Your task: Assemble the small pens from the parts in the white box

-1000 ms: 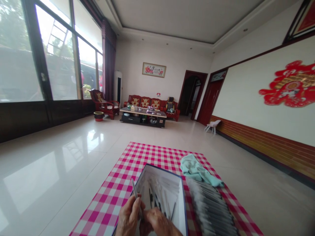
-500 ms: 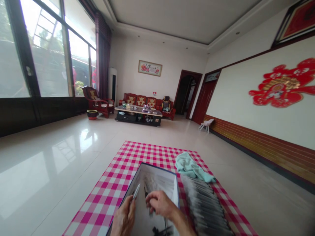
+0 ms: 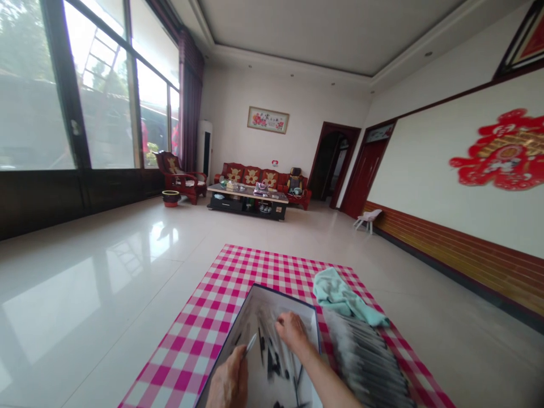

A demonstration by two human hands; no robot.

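Big bright living room with a shiny tile floor [image 3: 106,283] and a wall of tall windows [image 3: 102,85] at upper left, plus a dark red curtain [image 3: 190,96] at the end of them. Way down the far end, around the middle of the frame, there's a red wooden sofa [image 3: 250,177] with a matching armchair [image 3: 181,178] to its left and a low coffee table [image 3: 247,195] in front with bits and pieces on it. A big red paper-cut decoration [image 3: 499,150] sits on the right wall, above some wood paneling [image 3: 459,249].

Down at bottom center, a pink-and-white checkered cloth [image 3: 204,294] is spread on the floor. On it sits an open box [image 3: 285,296] with a dark blue rim and pale insides, with a bunch of thin dark sticks [image 3: 272,362] lying in it, kinda blurry. To its right there's a long row of flat grey packets [image 3: 365,362], and a crumpled mint-green towel [image 3: 346,297] lies just past them, near the box's top right corner.

The left hand [image 3: 229,385] is closed around a slim silver piece [image 3: 250,345], which sticks up over the box. The right hand [image 3: 293,331] is over the far half of the box, fingers curled down at the sticks, but I can't tell if it's actually gripping anything.
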